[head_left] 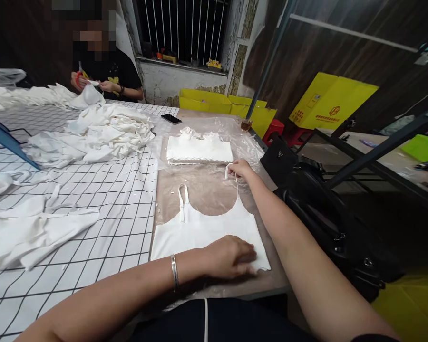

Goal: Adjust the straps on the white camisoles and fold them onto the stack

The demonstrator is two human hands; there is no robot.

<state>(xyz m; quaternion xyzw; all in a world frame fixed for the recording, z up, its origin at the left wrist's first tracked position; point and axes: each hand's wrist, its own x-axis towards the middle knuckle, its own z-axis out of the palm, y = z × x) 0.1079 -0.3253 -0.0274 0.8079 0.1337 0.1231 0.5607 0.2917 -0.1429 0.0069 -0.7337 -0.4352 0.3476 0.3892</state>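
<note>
White camisole [207, 230], plastic-covered table [210, 190], barred window [185, 28] beyond

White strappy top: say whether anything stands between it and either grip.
Nothing visible does. The right grip holds one strap; the left grip is directly over the top's lower part. The white stack lies beyond, not between.

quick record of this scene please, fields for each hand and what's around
left hand: low on the white top; grip unclear
right hand: pinching the right strap
beyond the top: stack of white garments
left side: heap of white fabric on grid-patterned cloth
far left: co-worker holding red-handled scissors
</note>
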